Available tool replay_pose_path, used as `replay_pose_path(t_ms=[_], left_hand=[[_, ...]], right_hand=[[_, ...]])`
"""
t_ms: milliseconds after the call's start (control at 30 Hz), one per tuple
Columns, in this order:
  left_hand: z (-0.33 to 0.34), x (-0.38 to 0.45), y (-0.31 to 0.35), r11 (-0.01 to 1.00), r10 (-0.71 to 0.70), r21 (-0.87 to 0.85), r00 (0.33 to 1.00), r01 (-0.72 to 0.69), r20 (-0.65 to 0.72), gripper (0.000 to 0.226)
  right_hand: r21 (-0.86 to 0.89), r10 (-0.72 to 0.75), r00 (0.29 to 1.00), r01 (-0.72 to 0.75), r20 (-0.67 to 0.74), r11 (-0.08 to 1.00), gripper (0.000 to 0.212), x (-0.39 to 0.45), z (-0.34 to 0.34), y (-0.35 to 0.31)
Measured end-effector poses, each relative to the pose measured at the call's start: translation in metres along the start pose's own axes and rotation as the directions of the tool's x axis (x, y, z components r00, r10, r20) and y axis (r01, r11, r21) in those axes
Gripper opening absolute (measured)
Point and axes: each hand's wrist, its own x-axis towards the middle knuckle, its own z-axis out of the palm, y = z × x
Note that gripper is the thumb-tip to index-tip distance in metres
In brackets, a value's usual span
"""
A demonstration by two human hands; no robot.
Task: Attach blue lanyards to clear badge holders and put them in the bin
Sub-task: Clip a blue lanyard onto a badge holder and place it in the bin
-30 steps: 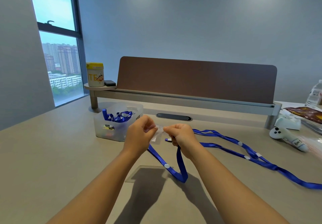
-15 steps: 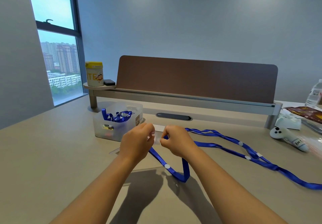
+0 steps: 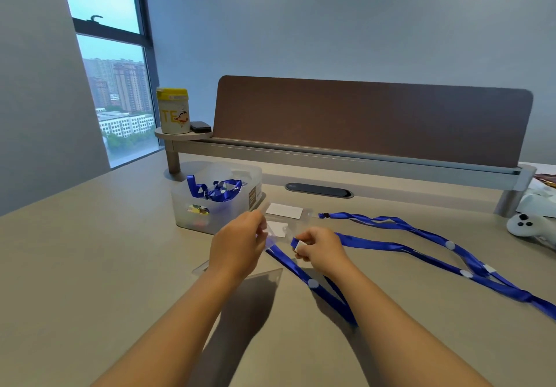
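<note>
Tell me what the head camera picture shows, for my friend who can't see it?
Two bare hands work above a beige table: the left hand holds a clear badge holder and the right hand pinches the end of a blue lanyard. Behind them, a clear bin holds more lanyards.

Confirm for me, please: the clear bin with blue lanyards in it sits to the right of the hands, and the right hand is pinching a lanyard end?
Not quite. In the head view the clear bin with blue lanyards in it sits to the left of the hands and a little farther back, not to the right. The rest holds: the right hand is pinching a lanyard end.
</note>
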Motion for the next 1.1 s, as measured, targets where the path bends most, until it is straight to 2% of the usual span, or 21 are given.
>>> replay_pose_path(t_ms=[200,333,433,567,700,833,933,1000,1100], left_hand=[[0.008,0.008,-0.013,1.000,-0.002,0.016,1.000,0.002,-0.006,0.015],[0.011,0.007,-0.018,1.000,0.002,0.023,1.000,-0.002,-0.014,0.013],[0.011,0.005,-0.021,0.999,-0.020,0.032,1.000,0.020,0.000,0.015],[0.010,0.002,-0.022,0.999,-0.034,0.039,0.999,0.034,0.010,0.015],[0.002,-0.001,-0.022,0.998,-0.051,0.034,0.999,0.051,-0.012,0.015],[-0.013,0.000,-0.023,0.997,-0.072,0.010,0.996,0.073,-0.047,0.013],[-0.029,0.009,-0.029,0.997,-0.083,-0.009,0.994,0.082,-0.067,0.009],[-0.043,0.020,-0.035,0.995,-0.094,-0.020,0.990,0.093,-0.101,0.008],[-0.063,0.039,-0.045,0.993,-0.120,-0.033,0.981,0.116,-0.153,0.007]], right_hand=[[-0.189,0.136,0.979,-0.107,0.151,0.976,0.018,0.018,0.017,0.008],[-0.226,0.155,0.961,-0.103,0.228,0.969,0.020,0.018,0.020,0.005],[-0.232,0.137,0.962,-0.081,0.236,0.969,0.022,0.019,0.023,0.006],[-0.217,0.165,0.972,-0.128,0.165,0.968,0.014,0.018,0.029,0.010],[-0.044,0.166,0.970,-0.161,0.176,0.986,0.040,0.013,0.022,0.003],[0.080,0.070,0.981,-0.085,0.181,0.993,0.024,0.010,0.011,-0.022],[0.258,0.004,0.991,-0.039,0.135,0.965,0.006,0.016,0.007,-0.045],[0.359,-0.017,0.997,-0.012,0.078,0.933,0.014,0.024,0.008,-0.062],[0.457,-0.024,1.000,0.021,0.001,0.889,0.008,0.043,0.014,-0.087]])
